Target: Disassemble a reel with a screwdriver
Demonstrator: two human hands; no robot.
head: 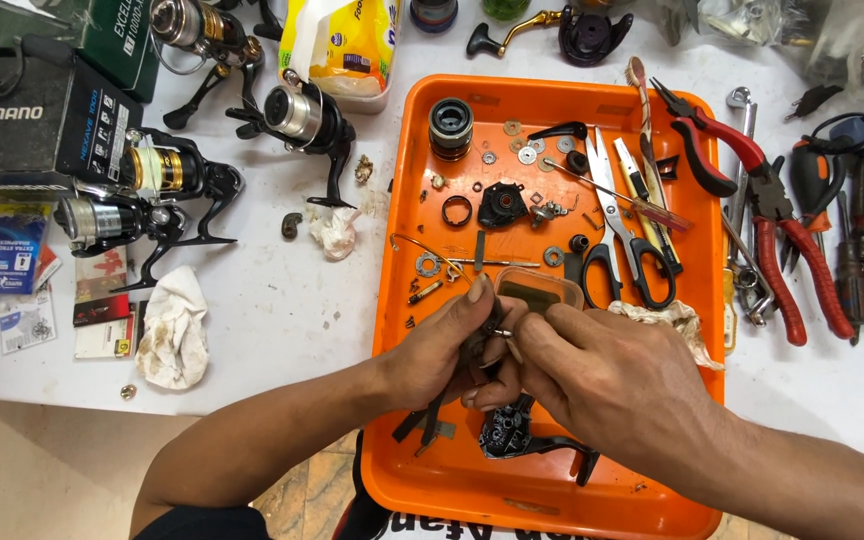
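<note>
Hands are meeting over the near half of the orange tray (407,200), which is sitting on the white counter (272,300). The left hand (447,345) is curling its grip around a small dark reel part (482,345), pinching it between thumb and fingers, and the right hand (592,375) is closing its fingertips on the same part from the other side. The part is being held just above the tray, between the two hands; its exact shape is hidden by the fingers. A black reel body (512,432) is lying in the tray just below the hands. Farther up the tray, a spool (450,126) is standing at its far left corner, and scissors (624,225) are lying toward its right side. Red-handled pliers (767,215) are resting on the counter right of the tray. Spinning reels (302,118) are standing left of the tray, near a crumpled cloth (174,330).
</note>
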